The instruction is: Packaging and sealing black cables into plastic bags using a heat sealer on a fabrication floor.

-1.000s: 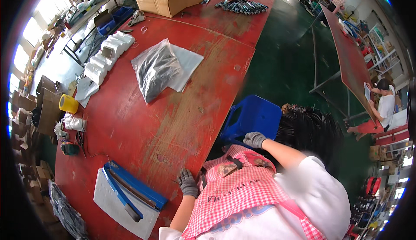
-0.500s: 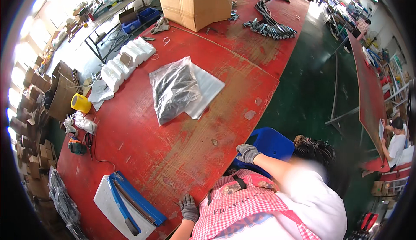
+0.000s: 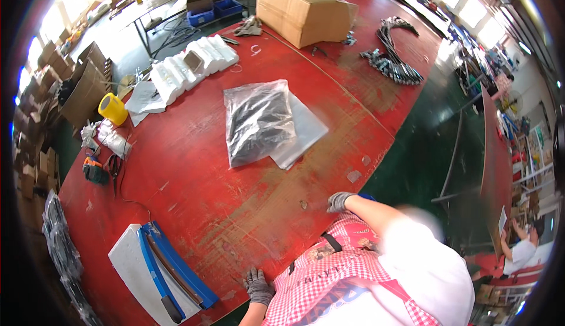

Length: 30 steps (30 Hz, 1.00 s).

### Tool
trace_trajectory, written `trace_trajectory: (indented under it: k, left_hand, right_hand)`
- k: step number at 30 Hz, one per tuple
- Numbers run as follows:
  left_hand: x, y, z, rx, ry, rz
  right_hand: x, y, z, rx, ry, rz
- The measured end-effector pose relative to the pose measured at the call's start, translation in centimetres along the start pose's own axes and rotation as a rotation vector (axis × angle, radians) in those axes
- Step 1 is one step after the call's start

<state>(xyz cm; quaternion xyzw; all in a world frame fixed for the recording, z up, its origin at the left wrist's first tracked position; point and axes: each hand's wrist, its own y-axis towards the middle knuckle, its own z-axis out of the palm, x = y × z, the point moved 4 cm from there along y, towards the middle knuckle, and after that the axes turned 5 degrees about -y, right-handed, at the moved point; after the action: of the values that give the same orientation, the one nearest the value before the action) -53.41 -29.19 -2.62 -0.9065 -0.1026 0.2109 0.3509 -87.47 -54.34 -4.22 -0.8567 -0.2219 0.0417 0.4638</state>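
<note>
My left hand [image 3: 259,287], in a grey glove, lies flat with its fingers spread on the near edge of the red worktable [image 3: 188,208]. My right hand [image 3: 339,202], also gloved, is at the table's right edge with its fingers curled down; what they hold, if anything, is hidden. A sliver of a blue plastic seat [image 3: 368,196] shows behind my right forearm. Ahead of my hands lies a clear plastic bag with dark contents [image 3: 259,123], overlapping a flat, pale plastic bag [image 3: 306,131].
To the left are a blue-framed curved piece on a white board [image 3: 126,261], a cordless drill [image 3: 95,170], scissors [image 3: 114,164] and a yellow container [image 3: 113,108]. White foam pieces [image 3: 194,64], a cardboard box [image 3: 300,14] and bundled cables [image 3: 394,58] stand farther back. Another person [image 3: 521,255] sits at right.
The view has shifted, so the tabletop things sit differently in it. The blue seat, broadly visible beside my right hand before, is now almost hidden behind my forearm. My left hand stays on the table.
</note>
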Motion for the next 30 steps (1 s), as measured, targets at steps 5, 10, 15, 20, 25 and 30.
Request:
trace_trajectory:
  k: [5,10,15,20,25,30]
  left_hand:
    - [-9.5,6.4,-2.4,-0.469,-0.193,0.293]
    - [-23.4,15.8,-5.4,-0.493,-0.15,0.462]
    - [-33.4,23.6,-6.6,-0.355,-0.001,0.262]
    - [-37.7,25.4,-7.4,-0.314,0.069,-0.044]
    - [-37.4,25.5,-5.5,-0.199,0.047,-0.065]
    - [-37.3,26.6,-5.4,-0.218,0.114,0.043]
  right_hand:
    - [-10.5,3.1,-13.6,-0.282,-0.094,0.176]
    - [-20.1,7.2,-27.5,-0.588,0.062,0.351]
    - [-34.2,15.1,-38.9,-0.789,0.22,0.467]
    - [-43.2,23.4,-45.9,-0.882,0.284,0.576]
    - [-46.9,28.3,-51.1,-0.894,0.223,0.58]
    - [-51.3,31.8,-52.3,-0.849,0.403,0.536]
